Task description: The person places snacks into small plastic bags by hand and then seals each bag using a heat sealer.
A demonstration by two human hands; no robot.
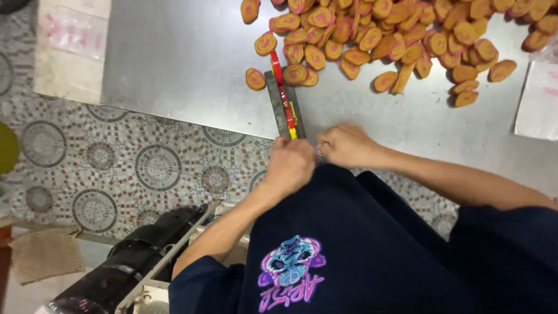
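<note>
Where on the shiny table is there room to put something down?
The metal table is bare left of the flat tool, out to its left edge. Another bare strip runs below the cookies, right of the right hand. The top right is crowded with cookies.

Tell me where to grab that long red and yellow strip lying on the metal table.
Take the red and yellow strip by its near end at the table edge, coming from the person's side. It lies flat, pointing away, and its far end runs in among the sliced biscuits. Both hands already sit there.
</note>
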